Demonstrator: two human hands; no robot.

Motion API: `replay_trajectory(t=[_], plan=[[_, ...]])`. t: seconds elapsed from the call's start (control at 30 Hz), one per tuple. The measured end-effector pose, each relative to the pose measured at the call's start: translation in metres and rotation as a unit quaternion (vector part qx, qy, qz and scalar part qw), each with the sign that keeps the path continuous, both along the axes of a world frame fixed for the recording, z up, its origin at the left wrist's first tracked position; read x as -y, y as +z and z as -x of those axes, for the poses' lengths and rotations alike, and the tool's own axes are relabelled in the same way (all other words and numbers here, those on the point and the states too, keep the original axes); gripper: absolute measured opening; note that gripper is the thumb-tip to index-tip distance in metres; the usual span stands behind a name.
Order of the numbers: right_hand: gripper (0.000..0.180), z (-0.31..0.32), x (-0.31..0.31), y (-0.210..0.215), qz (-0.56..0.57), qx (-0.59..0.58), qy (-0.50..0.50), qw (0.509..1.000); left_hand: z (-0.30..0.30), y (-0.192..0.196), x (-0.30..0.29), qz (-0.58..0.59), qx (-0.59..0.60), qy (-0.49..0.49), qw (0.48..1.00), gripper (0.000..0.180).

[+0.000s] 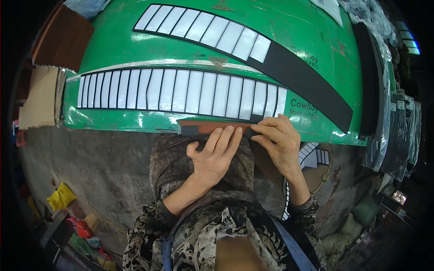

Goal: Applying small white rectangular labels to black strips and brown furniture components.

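1. The left hand (216,156) and right hand (279,140) cover the near edge of a brown strip (205,128) on the green table (135,119).
2. The basket (323,176) sits half-hidden behind the right forearm.
3. Floor clutter (77,226) blurs at the rim.

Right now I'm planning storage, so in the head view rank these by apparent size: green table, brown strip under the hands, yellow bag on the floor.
1. green table
2. brown strip
3. yellow bag; it lies farther from the camera, so this last ranking is unsure.

Head cam, steep down, close.
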State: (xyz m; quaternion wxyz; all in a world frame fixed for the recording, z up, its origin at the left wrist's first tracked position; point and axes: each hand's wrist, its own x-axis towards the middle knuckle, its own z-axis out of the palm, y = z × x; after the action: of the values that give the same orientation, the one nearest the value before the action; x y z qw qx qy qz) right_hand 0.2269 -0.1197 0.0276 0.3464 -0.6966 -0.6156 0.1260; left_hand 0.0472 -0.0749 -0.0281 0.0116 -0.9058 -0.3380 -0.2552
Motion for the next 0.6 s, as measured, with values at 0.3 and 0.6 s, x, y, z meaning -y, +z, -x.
replay_trajectory(t=[0.3,0.6], plan=[[0.028,0.0019,-0.0034,0.0015,0.002,0.032,-0.002,0.999,0.001,0.0039,-0.0018,0.005,-0.009,-0.001,1.0,0.041],[0.029,0.0021,-0.0036,-0.0018,0.006,0.037,-0.006,0.999,0.0017,0.0033,-0.002,0.013,-0.007,-0.007,1.0,0.041]])
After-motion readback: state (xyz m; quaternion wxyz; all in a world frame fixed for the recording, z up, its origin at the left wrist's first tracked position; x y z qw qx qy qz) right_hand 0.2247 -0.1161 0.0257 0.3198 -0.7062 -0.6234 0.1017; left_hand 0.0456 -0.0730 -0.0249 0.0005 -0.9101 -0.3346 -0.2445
